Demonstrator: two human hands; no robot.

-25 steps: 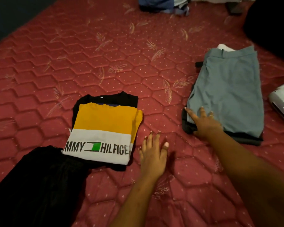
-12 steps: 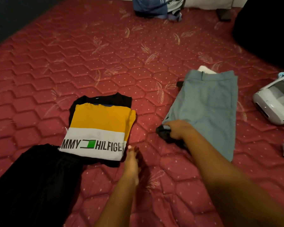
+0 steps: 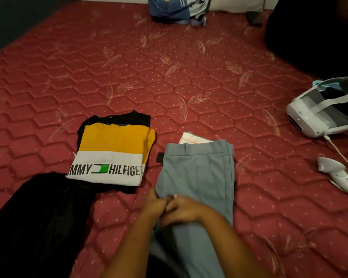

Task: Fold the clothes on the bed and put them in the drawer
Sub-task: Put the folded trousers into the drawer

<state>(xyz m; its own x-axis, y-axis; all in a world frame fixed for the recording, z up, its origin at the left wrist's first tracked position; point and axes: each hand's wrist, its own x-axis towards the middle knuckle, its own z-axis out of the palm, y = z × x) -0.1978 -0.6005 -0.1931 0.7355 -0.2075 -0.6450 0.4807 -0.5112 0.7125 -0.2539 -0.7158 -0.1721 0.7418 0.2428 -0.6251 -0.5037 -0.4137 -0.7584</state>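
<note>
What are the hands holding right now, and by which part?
Both the left hand and right hand grip the folded grey trousers at their near left edge.

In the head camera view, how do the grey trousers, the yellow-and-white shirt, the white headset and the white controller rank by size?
1. grey trousers, nearest the camera
2. yellow-and-white shirt
3. white headset, cut off by the frame edge
4. white controller

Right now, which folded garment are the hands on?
The grey folded trousers, right of the yellow-and-white T-shirt; left hand and right hand grip them.
</note>
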